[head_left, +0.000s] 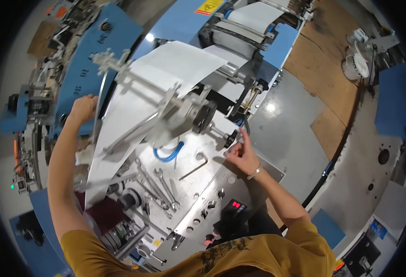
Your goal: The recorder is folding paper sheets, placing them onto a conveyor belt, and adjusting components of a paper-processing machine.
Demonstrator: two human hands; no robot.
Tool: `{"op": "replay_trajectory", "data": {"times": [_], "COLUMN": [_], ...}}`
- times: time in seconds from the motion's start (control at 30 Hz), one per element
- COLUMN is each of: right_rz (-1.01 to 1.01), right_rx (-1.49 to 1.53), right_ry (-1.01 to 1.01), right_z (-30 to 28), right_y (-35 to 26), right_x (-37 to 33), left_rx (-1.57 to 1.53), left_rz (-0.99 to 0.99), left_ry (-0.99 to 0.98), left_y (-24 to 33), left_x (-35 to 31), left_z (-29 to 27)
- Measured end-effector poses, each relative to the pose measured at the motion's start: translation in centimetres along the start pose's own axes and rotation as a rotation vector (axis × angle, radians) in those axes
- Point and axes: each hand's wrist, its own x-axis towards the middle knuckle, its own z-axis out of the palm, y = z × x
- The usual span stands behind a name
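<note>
My left hand is at the far left, fingers curled in beside the upright metal edge of a machine; what they close on, if anything, is hidden. On the right, my right hand is beside a small black knob, its index finger stretched up and its thumb apart from it. That knob sits on a shaft from a metal roller assembly with a larger black knob. A wide white paper web passes under the assembly and down to the left.
Several wrenches, a hex key and a coiled blue tube lie on the metal bed. A control panel with knobs and a red display is close to me. Brown cardboard covers floor at right.
</note>
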Motion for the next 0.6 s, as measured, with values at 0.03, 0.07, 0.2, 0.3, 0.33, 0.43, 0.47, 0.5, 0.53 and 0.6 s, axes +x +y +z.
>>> {"op": "replay_trajectory", "data": {"times": [0.03,0.07,0.2,0.3,0.33,0.43,0.47,0.5,0.53,0.6], "right_rz": [-0.004,-0.044,-0.097,-0.070,-0.099,-0.091,-0.012,-0.007,0.013,0.065], "right_rx": [-0.014,-0.096,-0.117,-0.103,-0.176,-0.254,-0.178,-0.197,-0.260,-0.389], "right_ry": [0.031,0.070,0.189,0.223,0.241,0.182,0.152,0.097,0.062,0.009], "right_z": [-0.2,-0.3,-1.1,-2.1,-2.5,-1.1,0.7,0.8,0.3,1.8], "right_y": [-0.1,0.1,0.5,0.9,1.8,3.0,1.4,2.7,4.9,7.2], "right_x": [-0.9,-2.1,-8.7,-14.9,-16.9,-22.6,-25.3,-27.5,-29.2,-33.2], "left_rx": [0.094,0.184,-0.083,-0.394,-0.497,-0.828,-0.927,-1.005,-1.082,-1.182], "left_rz": [-0.140,-0.281,-0.606,-0.473,-0.377,-0.273,-0.296,-0.334,-0.436,-0.593], "left_ry": [-0.077,-0.156,0.493,1.010,1.119,1.104,1.059,0.935,0.784,0.427], "left_y": [-0.1,-0.1,6.0,20.7,26.7,41.2,45.4,49.1,52.6,58.4], "left_x": [-1.7,-3.5,-8.8,-13.8,-16.5,-28.3,-32.4,-36.2,-39.7,-48.1], "left_z": [-0.9,-1.8,-5.8,-10.6,-11.3,-6.9,-4.7,-2.8,0.3,7.1]}}
